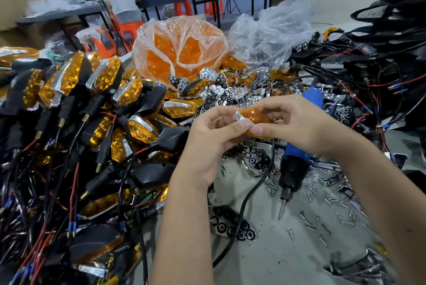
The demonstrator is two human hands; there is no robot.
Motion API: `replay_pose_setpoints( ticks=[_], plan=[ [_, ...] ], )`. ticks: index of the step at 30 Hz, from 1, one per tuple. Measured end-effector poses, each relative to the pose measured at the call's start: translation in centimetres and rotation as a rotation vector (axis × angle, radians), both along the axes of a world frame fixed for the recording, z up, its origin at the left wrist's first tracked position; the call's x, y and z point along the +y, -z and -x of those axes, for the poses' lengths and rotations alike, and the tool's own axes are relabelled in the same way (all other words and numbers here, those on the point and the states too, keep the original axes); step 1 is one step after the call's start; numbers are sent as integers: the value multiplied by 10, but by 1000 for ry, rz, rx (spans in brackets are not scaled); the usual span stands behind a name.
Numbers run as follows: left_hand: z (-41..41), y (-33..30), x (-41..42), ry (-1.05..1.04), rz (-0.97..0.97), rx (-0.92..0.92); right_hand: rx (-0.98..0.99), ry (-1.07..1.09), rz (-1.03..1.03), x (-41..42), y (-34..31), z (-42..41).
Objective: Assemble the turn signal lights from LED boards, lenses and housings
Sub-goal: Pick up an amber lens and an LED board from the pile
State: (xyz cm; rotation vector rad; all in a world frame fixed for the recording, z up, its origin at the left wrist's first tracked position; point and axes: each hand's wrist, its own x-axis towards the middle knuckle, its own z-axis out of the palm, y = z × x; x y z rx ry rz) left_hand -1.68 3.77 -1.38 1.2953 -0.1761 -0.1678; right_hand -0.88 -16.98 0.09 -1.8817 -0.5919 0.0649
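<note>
**Amber lens and chrome trim held together above the bench**

On the left lies a heap of finished turn signals (101, 100), amber faces and black housings tangled in red and black wires, reaching almost to the person's left forearm. Behind it sits a clear bag of amber lenses (179, 49), tied at the top, with loose chrome reflectors (221, 91) spilled in front.

At the middle, the left hand (212, 137) and the right hand (297, 123) meet in the air over the table (288, 257). Both have their fingers curled round a single amber lens (255, 117), with a chrome trim piece (242, 118) at its left end; the thumbs press side by side on the near edge. The step in hand looks like seating the chrome piece into the lens (whether it has clicked home cannot be told, since fingers cover the joint). The next move likely calls for a housing and LED board to receive this lens, then the driver.

Just beneath the right hand lies a blue electric screwdriver (297, 160), bit pointing toward the person, its black cord looping across the bare grey surface. Loose screws (322, 227) are scattered to its right. Farther right rises a pile of black housings and wiring (380, 65).

Open room is the grey patch between the forearms; heaps close in on both sides, and the cord crosses it, so a reach downward could snag.
</note>
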Motion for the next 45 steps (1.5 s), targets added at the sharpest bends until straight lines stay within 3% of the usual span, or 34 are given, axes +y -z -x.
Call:
replay_pose_setpoints(
  ticks=[9, 16, 21, 28, 35, 45],
  plan=[
    [1, -4, 7, 25, 19, -36, -40, -16, 31, -2, -1, 0],
    [0, -2, 9, 40, -156, -186, -122, 41, -21, 0, -1, 3],
    [-2, 1, 6, -5, -307, -218, -126, 41, 117, -4, -3, 1],
    [-3, 2, -3, -46, -343, -213, -87, 73, 188, -7, -3, 0],
    [-5, 1, -11, -119, -213, -113, -125, 92, 125, -2, 2, 0],
    [-5, 1, -14, -111, -285, -95, -73, 90, 127, -5, 5, -1]
  ],
)
